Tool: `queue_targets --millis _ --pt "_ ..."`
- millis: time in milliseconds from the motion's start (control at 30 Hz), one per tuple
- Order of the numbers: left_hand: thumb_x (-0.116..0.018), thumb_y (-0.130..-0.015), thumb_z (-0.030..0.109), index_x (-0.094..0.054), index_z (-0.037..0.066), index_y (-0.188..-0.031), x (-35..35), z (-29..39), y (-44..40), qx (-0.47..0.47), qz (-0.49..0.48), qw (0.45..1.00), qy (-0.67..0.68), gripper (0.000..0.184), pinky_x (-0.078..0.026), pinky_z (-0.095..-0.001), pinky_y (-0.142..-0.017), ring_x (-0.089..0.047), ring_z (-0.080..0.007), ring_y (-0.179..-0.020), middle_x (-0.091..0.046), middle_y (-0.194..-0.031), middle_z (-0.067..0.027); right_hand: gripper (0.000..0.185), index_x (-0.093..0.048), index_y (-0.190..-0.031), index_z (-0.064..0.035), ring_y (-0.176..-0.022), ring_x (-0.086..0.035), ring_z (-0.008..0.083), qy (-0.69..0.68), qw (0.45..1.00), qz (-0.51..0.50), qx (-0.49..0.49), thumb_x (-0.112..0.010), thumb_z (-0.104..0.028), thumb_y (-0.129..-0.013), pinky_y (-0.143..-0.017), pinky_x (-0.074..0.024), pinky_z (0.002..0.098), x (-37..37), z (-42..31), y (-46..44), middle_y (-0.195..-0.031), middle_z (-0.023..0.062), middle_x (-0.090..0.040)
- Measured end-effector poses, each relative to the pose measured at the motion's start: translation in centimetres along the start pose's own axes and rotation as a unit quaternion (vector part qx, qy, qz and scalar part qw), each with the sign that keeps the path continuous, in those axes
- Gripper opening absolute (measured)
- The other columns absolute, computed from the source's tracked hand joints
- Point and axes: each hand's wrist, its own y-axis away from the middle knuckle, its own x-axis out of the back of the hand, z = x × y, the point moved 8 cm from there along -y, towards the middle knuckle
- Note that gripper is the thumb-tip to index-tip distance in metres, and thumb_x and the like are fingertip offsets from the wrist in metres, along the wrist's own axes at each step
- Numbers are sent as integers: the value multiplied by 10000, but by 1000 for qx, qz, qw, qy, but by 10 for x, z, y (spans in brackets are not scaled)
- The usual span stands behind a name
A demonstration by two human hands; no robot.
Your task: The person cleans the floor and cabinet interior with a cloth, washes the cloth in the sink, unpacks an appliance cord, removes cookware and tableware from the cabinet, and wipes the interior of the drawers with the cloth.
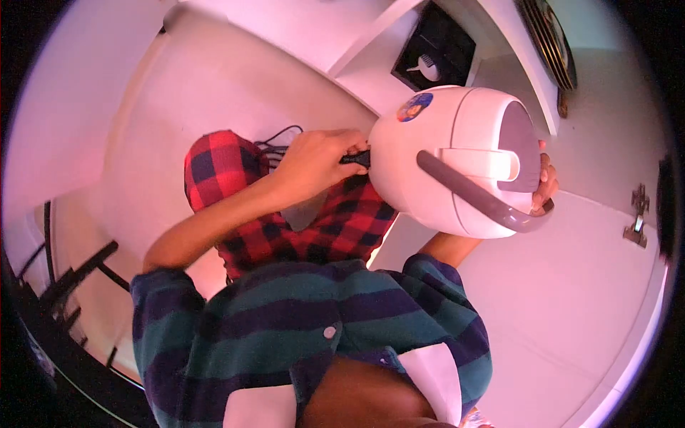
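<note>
A rounded white rice cooker (410,167) with a grey-brown carry handle and a round blue sticker is held tilted on its side before me. My left hand (314,162) pinches a black cord plug (356,160) against the cooker's left end; whether it is fully seated in the socket I cannot tell. Behind that hand hangs a loop of black cord (285,135). My right hand (548,184) grips the cooker's far right end near the handle, its palm hidden behind the body. The cooker is above my lap in red-and-black checked cloth (300,246).
A white shelf unit (364,43) stands ahead, with a black tray (444,46) holding a white comb-like item (427,68). Dark, gold-edged stacked items (548,39) are at upper right. A metal hinge (637,217) is on the right panel, and a black rack (71,285) is at left.
</note>
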Motion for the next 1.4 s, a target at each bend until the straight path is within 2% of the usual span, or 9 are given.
queue_targets --millis 200,367,500,667,833,967,1100,1267,1400 --pt "-690 -655 219 -517 73 -1107 28 12 4 -28 -48 990 -131 505 -398 -379 -870 -512 -297 -1020 -537 -1099 -144 337 -410 -546 -86 -933 -540 298 -26 881 -466 72 -521 -296 -785 -994 -225 569 -19 -20 -18 -596 70 -514" --pt "-709 -633 259 -489 70 -1150 78 103 -12 -173 51 978 102 592 -302 -401 -958 -362 -314 -1174 -403 -1258 -122 219 -541 -576 -12 -855 -558 317 63 869 -490 28 -568 -207 -480 -963 -261 546 -34 -17 -14 -656 150 -576" --pt "-700 -673 268 -524 44 -1074 81 130 -36 -272 54 961 8 492 -353 -371 -905 -451 -285 -1079 -463 -1187 -117 253 -571 -647 23 -837 -566 302 139 864 -483 3 -611 -181 -502 -930 -327 492 -49 -7 -8 -788 190 -583" --pt "-595 -774 165 -592 11 -909 95 116 -57 -199 135 970 41 204 -395 -247 -772 -523 -128 -864 -571 -966 -75 312 -593 -897 71 -890 -559 258 217 923 -312 -50 -641 -112 -649 -853 -422 362 -76 0 -10 -1005 201 -537" --pt "-619 -773 189 -621 7 -880 101 119 -72 -196 121 973 -11 211 -397 -206 -704 -519 -83 -765 -572 -838 -19 294 -591 -998 15 -949 -537 204 327 875 -351 -69 -558 18 -706 -845 -412 291 -68 14 -17 -1045 105 -548" --pt "-614 -789 198 -617 -7 -812 83 89 -93 -123 77 957 252 206 -403 -179 -652 -510 -46 -738 -580 -829 5 337 -603 -995 -21 -952 -542 240 518 707 -410 253 -574 29 -664 -841 -410 303 -127 -23 6 -1060 130 -552" --pt "-607 -793 174 -615 -9 -807 80 72 -99 -39 77 957 276 183 -416 -182 -671 -516 -47 -756 -591 -896 -28 433 -607 -1011 -59 -976 -538 255 490 671 -548 92 -572 53 -594 -826 -434 325 -142 -8 32 -1043 103 -569" --pt "-616 -785 141 -593 0 -767 76 78 -95 -134 150 939 281 144 -422 -180 -657 -522 -57 -743 -596 -898 -46 531 -603 -1041 -90 -958 -563 278 574 596 -551 106 -518 75 -543 -810 -461 325 -144 6 31 -1072 78 -573" --pt "-574 -828 218 -561 20 -791 73 68 -90 -42 126 956 263 202 -427 -198 -671 -526 -72 -748 -608 -832 -59 561 -594 -1070 -98 -982 -563 295 569 570 -555 206 -494 65 -543 -805 -471 337 -142 8 36 -1096 83 -571"
